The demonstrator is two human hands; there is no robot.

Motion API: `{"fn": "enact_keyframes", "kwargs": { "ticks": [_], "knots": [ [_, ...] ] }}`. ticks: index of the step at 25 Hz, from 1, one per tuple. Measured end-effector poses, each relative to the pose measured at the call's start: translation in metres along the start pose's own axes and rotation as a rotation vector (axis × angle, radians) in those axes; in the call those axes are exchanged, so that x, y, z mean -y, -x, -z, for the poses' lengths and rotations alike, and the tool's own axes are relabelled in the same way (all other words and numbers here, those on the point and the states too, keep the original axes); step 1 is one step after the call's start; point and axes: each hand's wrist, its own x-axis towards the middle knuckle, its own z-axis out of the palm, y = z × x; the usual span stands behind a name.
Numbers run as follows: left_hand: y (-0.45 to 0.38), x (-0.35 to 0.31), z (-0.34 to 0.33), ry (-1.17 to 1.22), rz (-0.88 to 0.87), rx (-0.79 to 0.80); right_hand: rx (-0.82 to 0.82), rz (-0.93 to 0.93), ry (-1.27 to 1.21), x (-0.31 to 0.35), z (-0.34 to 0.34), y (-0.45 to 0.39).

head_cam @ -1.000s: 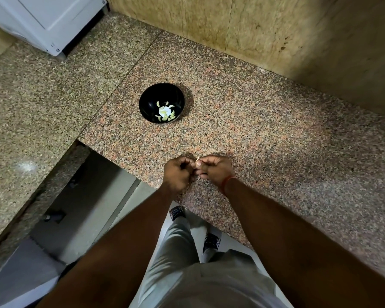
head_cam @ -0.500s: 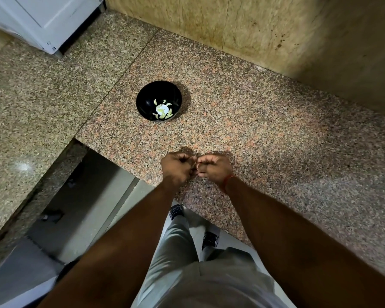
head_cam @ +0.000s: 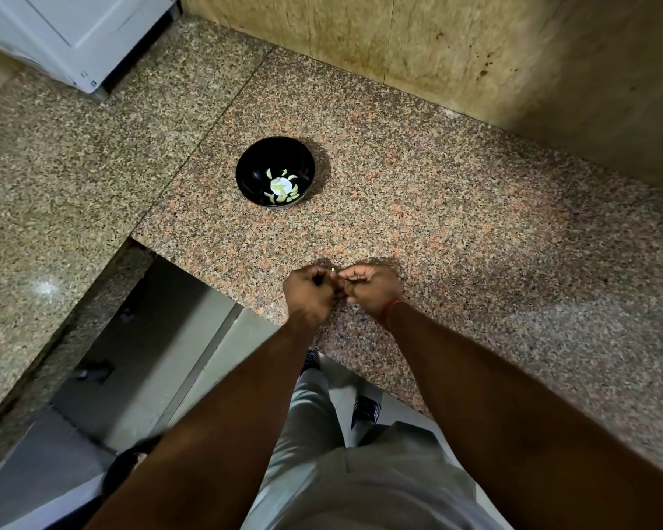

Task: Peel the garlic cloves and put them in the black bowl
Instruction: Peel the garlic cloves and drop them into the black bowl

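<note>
Speckled polished granite desk (head_cam: pixel 456 208) with faint sheen, glossy black bowl (head_cam: pixel 253 162), pale smooth peeled cloves (head_cam: pixel 280 187) inside, mottled beige stone wall (head_cam: pixel 475 51), white smooth-painted appliance panel (head_cam: pixel 73 28), grey matt cloth trousers (head_cam: pixel 360 487)

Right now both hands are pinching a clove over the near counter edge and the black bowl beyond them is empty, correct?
Not quite. In the head view the black bowl already holds several peeled cloves. The left hand and right hand do meet over the near counter edge.
</note>
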Motion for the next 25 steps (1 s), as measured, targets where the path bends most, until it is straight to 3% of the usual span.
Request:
{"fn": "enact_keyframes", "kwargs": {
  "ticks": [10, 19, 25],
  "knots": [
    [0.0, 0.003, -0.007, 0.121, 0.06, -0.093, -0.077, 0.143, 0.183, -0.01, -0.007, -0.004],
    [0.007, 0.001, -0.015, 0.066, 0.007, -0.198, -0.091, 0.076, 0.145, -0.011, -0.01, -0.009],
    [0.007, 0.003, -0.009, 0.098, 0.015, -0.162, 0.008, 0.222, 0.296, -0.001, -0.005, -0.001]
  ]
}}
